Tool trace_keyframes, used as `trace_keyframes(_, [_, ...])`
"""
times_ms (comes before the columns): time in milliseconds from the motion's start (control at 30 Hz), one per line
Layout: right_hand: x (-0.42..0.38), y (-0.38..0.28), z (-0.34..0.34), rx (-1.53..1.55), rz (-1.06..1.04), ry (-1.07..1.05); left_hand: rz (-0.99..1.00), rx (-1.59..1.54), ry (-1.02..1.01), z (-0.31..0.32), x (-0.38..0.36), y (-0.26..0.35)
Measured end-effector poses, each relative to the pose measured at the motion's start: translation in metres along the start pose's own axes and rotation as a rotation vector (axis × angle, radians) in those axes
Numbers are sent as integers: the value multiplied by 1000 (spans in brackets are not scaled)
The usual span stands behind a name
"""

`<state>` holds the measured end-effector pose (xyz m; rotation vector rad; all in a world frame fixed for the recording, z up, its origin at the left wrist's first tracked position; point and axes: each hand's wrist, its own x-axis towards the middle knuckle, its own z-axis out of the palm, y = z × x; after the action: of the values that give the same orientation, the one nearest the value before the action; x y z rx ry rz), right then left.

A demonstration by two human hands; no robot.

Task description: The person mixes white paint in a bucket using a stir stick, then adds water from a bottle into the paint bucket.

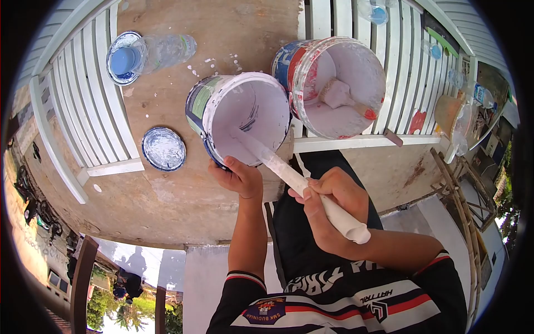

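Clasping the outside of the small bucket [208,108] just below its rim with the fingers of the left hand [242,179], thumb up against the near edge. Clenching the pale tube [289,176] in the fingers of the right hand [334,197], partway along its length, with the open end slanting back over the right wrist and the far end reaching inside the small bucket. Seen there around the far end: walls coated in pale paint, with darker streaks beside it. Placed near the right edge of the tan surface [211,209], mouth turned toward the camera. Just beyond to the right, close against the small bucket, by the slatted panel [392,67]: the large bucket [311,119], smeared red and white on the rim, with the brush [337,94] inside, bristles caked pale and handle red-tipped near the wall. Toward the left edge of the tan surface: the round lid [163,148], streaked blue and white, well apart from the small bucket. Farther off, near the far left corner: the clear bottle [167,52] with a blue top, over the second lid [125,79]; cannot tell whether upright or lying.
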<state>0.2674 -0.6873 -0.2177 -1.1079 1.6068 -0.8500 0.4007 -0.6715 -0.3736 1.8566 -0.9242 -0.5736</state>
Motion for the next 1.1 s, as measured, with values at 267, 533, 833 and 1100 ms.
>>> trace_keyframes(267, [8, -4, 20, 151, 161, 193, -57, 33, -2, -1, -2, -4])
trace_keyframes(533, [9, -10, 32, 398, 379, 315, -83, 61, -46, -12, 5, -10])
trace_keyframes(833, [13, -21, 24, 770, 743, 283, -160, 112, -50, -17, 10, -4])
trace_keyframes(1100, [27, -16, 20, 1140, 838, 525, -200, 77, -58, -15, 14, 3])
